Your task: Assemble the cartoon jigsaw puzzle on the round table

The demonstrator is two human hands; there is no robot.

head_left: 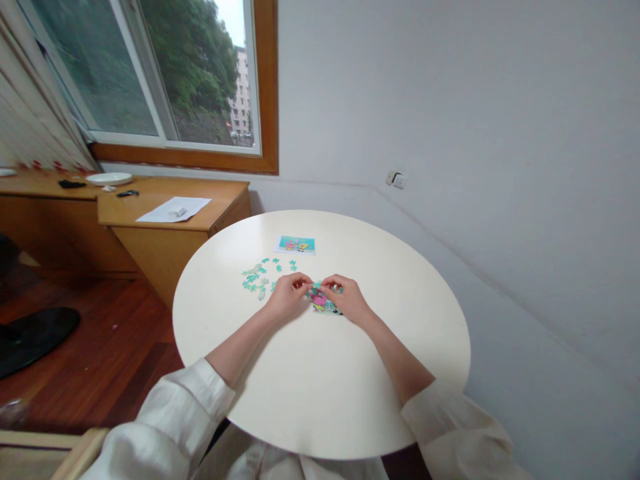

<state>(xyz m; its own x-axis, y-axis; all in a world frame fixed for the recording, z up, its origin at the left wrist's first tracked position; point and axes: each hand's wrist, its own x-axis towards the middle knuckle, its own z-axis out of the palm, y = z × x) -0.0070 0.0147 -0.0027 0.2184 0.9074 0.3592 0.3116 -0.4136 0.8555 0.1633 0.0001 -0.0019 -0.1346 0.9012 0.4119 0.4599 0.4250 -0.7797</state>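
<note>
On the round cream table lies a partly joined jigsaw in pink and turquoise. My left hand and my right hand meet over its top edge, fingers pinched together on small puzzle pieces. Several loose turquoise pieces lie scattered just left of my left hand. A small picture card showing the puzzle image rests farther back on the table.
A wooden desk with a sheet of paper stands to the left under a window. A white plate sits on the long counter behind it. White walls close in on the right. A dark round base lies on the wooden floor.
</note>
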